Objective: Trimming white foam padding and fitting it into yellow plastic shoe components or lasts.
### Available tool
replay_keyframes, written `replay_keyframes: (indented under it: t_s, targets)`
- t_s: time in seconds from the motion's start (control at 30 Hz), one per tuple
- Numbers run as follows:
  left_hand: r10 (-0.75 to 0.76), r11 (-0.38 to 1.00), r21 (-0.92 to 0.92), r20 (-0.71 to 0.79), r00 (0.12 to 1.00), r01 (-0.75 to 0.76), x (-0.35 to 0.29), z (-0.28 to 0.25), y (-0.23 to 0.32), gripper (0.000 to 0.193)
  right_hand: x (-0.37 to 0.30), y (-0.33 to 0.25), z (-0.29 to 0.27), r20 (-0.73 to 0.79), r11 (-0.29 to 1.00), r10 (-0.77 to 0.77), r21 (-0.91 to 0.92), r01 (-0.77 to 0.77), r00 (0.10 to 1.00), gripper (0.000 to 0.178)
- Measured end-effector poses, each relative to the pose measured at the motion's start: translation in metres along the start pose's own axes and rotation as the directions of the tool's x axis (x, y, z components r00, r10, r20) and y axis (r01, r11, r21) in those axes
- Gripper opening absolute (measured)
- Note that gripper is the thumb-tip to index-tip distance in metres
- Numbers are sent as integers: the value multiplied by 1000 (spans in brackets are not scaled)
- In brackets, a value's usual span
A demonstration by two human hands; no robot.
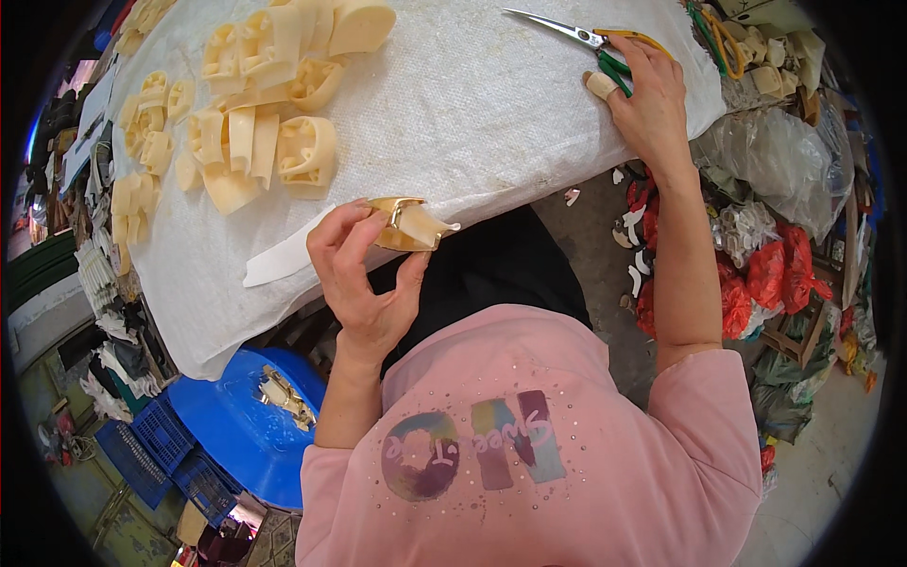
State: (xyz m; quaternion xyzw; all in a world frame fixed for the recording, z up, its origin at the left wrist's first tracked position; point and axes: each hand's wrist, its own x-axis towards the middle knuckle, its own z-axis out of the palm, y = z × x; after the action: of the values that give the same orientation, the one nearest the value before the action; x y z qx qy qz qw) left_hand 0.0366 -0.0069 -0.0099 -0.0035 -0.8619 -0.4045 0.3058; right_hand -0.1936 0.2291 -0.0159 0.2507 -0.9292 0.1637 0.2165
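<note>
My left hand (pixel 364 283) pinches a gold shoe heel (pixel 402 225) between thumb and fingers, just over the near edge of the table. Its hollow, cream inside faces right. A white strip (pixel 279 260) lies on the cloth beside that hand. Farther off on the right, my right hand (pixel 652 104) grips a pair of scissors (pixel 576 30) by the green and yellow handles. The blades point left, nearly together, close to the cloth. A beige wrap covers the thumb tip. Several cream plastic heels (pixel 307 151) are heaped at the far left of the table.
White woven cloth (pixel 453 123) covers the table. A blue basin (pixel 236 416) with gold pieces stands at lower left, beside blue crates (pixel 165 435). Red plastic bags (pixel 779 274) and clear plastic sheeting (pixel 775 151) crowd the right. White scraps (pixel 635 246) lie on the floor.
</note>
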Motion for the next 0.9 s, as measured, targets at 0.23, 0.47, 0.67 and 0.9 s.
replay_keyframes:
  t_s: [0.23, 0.47, 0.67, 0.9]
  targets:
    - [15, 996, 82, 0, 1000, -15, 3, -13, 6, 53, 3, -4, 3, 3, 999, -17, 42, 17, 1000, 45]
    - [-332, 917, -37, -623, 708, 397, -51, -108, -24, 53, 5, -9, -5, 25, 998, -3, -69, 5, 1000, 39]
    - [-411, 525, 90, -844, 345, 846, -205, -202, -78, 46, 4, -75, -19, -115, 952, -132, 261, 158, 985, 38]
    - [-629, -50, 350, -739, 243, 935, -301, -194, -109, 54, -15, -182, -5, 39, 565, -509, 769, 299, 860, 36]
